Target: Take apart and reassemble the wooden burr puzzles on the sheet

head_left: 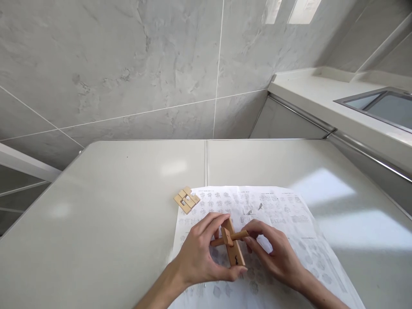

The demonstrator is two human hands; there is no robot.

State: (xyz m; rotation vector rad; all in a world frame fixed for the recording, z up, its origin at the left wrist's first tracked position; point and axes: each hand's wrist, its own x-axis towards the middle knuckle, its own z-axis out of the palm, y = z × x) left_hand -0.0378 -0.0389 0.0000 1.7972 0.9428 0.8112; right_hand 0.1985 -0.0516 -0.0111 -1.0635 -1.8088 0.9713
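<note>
A small wooden block with a crossbar [237, 254] is held above the printed paper sheet [296, 238]. My left hand [201, 251] grips the block by its two ends, thumb at the near end and fingers at the far end. A short wooden piece sits on top of the block, and a rod runs crosswise there, sticking out on both sides. The near part of the block bears a dark mark. Thumb and fingers of my right hand [273, 249] are closed at the rod's right end [243, 234]. Its other fingers are curled and partly hidden.
Several flat light-wood pieces [186, 200] lie together at the sheet's far left corner. Two small grey-white scraps [260, 206] rest on the sheet. The white table [106, 214] has a seam across it. A white counter [309, 86] stands at the right, beyond the table.
</note>
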